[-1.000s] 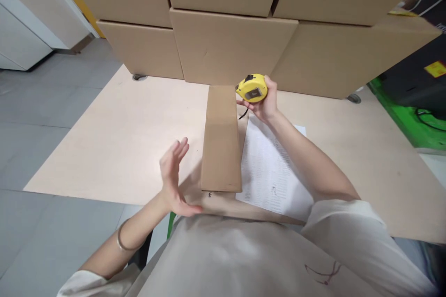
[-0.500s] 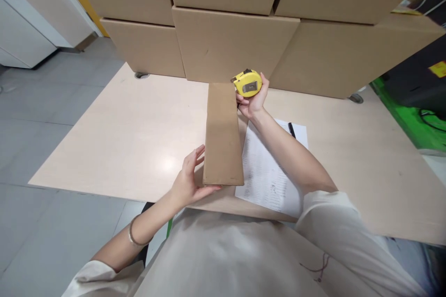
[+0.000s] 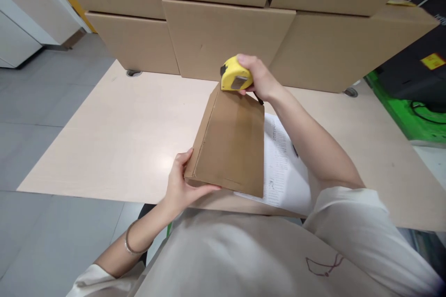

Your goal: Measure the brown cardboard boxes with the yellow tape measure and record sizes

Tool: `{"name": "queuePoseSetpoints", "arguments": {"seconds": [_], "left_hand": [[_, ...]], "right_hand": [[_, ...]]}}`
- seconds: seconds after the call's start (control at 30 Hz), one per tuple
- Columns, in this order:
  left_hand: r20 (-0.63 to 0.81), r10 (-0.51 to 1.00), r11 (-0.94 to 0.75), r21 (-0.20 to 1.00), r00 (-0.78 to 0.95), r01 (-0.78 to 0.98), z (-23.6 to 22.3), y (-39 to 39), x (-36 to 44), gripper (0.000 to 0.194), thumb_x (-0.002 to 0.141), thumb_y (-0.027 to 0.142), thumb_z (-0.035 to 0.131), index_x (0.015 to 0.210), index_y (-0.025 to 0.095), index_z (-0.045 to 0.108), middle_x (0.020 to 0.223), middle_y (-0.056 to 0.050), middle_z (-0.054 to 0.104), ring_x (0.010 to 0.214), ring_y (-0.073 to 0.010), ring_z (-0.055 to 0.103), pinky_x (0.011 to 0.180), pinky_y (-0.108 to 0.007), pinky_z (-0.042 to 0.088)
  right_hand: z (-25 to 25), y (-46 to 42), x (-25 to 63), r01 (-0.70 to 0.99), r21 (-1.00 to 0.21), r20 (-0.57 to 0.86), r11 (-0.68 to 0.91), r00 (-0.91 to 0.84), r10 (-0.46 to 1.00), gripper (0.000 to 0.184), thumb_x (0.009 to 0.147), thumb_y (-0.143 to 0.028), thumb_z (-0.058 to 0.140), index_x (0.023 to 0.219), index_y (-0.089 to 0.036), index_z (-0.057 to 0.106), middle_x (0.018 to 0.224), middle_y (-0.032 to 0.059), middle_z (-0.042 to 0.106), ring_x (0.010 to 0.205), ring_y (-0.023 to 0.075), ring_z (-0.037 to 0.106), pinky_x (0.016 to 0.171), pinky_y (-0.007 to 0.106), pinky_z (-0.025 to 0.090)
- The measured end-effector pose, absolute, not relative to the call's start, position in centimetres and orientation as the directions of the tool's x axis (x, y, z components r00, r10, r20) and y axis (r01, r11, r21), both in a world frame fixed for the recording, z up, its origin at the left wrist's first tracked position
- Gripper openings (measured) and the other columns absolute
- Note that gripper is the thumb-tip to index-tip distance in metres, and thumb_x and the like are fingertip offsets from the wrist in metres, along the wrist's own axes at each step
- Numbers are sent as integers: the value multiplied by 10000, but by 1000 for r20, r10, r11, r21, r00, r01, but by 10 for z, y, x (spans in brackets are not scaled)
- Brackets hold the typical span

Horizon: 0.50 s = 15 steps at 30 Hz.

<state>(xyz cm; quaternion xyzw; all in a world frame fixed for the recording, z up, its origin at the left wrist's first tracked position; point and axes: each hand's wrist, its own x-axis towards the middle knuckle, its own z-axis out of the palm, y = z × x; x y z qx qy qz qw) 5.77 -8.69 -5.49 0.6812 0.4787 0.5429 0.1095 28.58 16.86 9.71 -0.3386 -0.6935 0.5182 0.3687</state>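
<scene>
A flat brown cardboard box is tilted above the light wooden table, its broad face showing and a narrow side along its left. My left hand grips the box's near left corner, thumb along the near edge and fingers by the left side. In my right hand is a yellow tape measure, held at the box's far end, with a dark strap hanging below. No drawn-out blade can be made out. Partly under the box and my right forearm lies a printed sheet of paper.
Large cardboard boxes are stacked along the table's back edge. A black pen shows partly beside my right forearm. The table has round cable holes at the back. Dark equipment on a green surface stands at the right.
The box has turned from its narrow side to its broad face. My right hand has rolled over, palm down, with the tape measure. My left hand has closed on the near corner.
</scene>
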Motion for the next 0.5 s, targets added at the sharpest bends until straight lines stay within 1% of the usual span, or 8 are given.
{"name": "queuePoseSetpoints", "arguments": {"seconds": [0.03,0.1,0.17,0.23,0.33,0.4,0.47,0.5], "left_hand": [[618,784,-485,663,-52,571,-53,-90,57,1041,850,830,953,1654,309,546,1332,-123,733,1148,-313,776,871,-444,666],[596,801,-412,624,-64,664,-51,-95,55,989,844,860,935,1571,268,618,1194,-99,716,1039,-299,734,799,-415,624],[583,811,-348,545,-47,763,-51,-97,53,955,821,923,901,1439,225,693,1045,-70,662,946,-295,678,751,-411,582],[575,818,-309,450,-7,838,-53,-98,52,917,810,995,837,1263,205,731,950,-56,613,881,-295,631,720,-418,540],[540,840,-276,345,51,897,-55,-99,54,871,807,1055,765,1049,220,716,902,-74,612,855,-311,601,743,-458,521],[478,875,-256,317,79,913,-54,-101,51,866,822,1079,711,982,227,713,896,-97,629,866,-330,598,771,-486,527],[410,904,-274,338,121,900,-47,-101,43,900,868,1100,605,1002,220,739,934,-125,662,883,-346,607,784,-509,536],[391,909,-299,375,143,877,-43,-98,37,920,909,1093,546,1063,212,760,975,-137,683,906,-355,623,799,-522,549]], "right_hand": [[94,168,281,111,-965,148,238,-519,842,551,939,-778,662,931,-228,647,757,32,641,540,144,466,456,302,270],[83,170,269,150,-958,129,246,-538,833,564,978,-803,608,923,-242,611,745,20,625,540,150,459,477,300,294],[70,175,258,208,-941,109,267,-561,821,607,1009,-853,598,895,-257,564,740,9,615,541,151,479,508,295,333],[58,180,248,285,-912,79,294,-581,810,620,1031,-855,640,880,-264,529,733,0,608,549,155,507,538,294,359],[45,179,239,350,-886,27,304,-616,787,579,1057,-784,693,882,-265,504,732,1,612,582,168,544,557,292,363],[42,174,238,345,-890,16,297,-628,778,547,1068,-749,701,906,-267,501,743,4,616,613,181,573,560,285,373],[43,167,238,334,-893,43,301,-604,796,539,1058,-751,722,940,-273,504,761,5,629,637,190,599,557,277,394],[45,164,239,328,-895,57,301,-586,809,549,1050,-765,733,953,-276,503,770,3,638,639,190,607,552,273,405]]}}
